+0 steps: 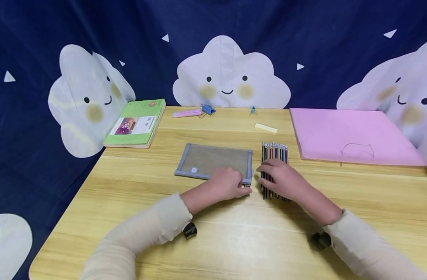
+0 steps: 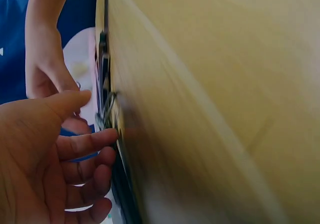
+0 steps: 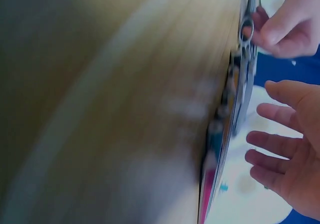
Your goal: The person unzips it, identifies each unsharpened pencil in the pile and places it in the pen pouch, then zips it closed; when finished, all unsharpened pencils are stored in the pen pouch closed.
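Note:
A see-through zip pouch (image 1: 216, 157) with a grey-blue border lies flat on the table. My left hand (image 1: 229, 184) is at its near right corner, beside a small metal ring (image 3: 246, 29). In the left wrist view the thumb stands apart from the loosely bent fingers (image 2: 85, 171). Just right of the pouch, several dark pencils (image 1: 275, 149) lie side by side, their ferrule ends away from me. Over their middle reaches my right hand (image 1: 283, 179), covering part of the row. Its fingers (image 3: 272, 144) are spread and relaxed in the right wrist view.
A green book (image 1: 138, 124) lies at the back left. Along the back edge are a pink stick-like item (image 1: 187, 113), a blue binder clip (image 1: 208, 109) and a small teal clip (image 1: 253, 111). Nearer lies a pale yellow strip (image 1: 265, 128). A pink folder (image 1: 356, 136) occupies the back right.

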Motion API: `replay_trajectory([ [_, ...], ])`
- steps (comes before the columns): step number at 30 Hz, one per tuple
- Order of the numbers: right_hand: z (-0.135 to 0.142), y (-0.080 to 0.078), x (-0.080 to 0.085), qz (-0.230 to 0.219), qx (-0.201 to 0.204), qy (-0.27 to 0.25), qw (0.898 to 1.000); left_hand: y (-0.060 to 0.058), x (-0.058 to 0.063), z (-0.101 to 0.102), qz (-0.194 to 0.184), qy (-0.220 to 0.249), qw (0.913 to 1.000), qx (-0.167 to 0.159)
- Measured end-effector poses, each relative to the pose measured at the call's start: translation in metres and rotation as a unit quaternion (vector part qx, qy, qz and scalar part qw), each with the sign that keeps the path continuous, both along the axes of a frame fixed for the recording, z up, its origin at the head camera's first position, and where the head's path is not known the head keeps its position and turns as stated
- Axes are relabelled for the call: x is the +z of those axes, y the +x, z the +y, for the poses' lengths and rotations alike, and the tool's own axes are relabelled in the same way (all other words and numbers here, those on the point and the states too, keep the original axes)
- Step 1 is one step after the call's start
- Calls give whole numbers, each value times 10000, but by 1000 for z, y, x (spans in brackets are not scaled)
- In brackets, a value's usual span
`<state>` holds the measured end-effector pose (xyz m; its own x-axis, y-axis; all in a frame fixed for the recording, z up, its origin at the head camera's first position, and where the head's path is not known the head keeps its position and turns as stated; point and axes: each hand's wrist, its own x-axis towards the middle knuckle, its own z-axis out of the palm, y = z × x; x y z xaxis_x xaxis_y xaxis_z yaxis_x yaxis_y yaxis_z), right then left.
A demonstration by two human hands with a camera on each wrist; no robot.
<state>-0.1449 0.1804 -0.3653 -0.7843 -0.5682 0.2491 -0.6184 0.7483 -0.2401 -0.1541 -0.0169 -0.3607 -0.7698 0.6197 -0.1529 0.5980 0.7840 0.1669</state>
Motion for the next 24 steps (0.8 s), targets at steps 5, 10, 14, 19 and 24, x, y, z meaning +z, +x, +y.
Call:
replay_trajectory([
  [5,-12,1,-1,-354,130,-16,9993,0,-2,2,-424,527,9977,2],
  [10,-17,2,3,-948,-74,-556,9939,-3,3,-5,-1262,1726,9759,445],
  [14,-21,0,5,-1521,-257,-1480,9769,-5,7,-9,-1597,2514,9519,717],
  [19,-25,-2,4,-2687,-757,-3115,9083,-4,8,-13,-1721,3122,9308,811],
  [24,-30,-3,6,-3638,-1323,-4374,8117,-2,8,-18,-1083,2908,9487,602],
])
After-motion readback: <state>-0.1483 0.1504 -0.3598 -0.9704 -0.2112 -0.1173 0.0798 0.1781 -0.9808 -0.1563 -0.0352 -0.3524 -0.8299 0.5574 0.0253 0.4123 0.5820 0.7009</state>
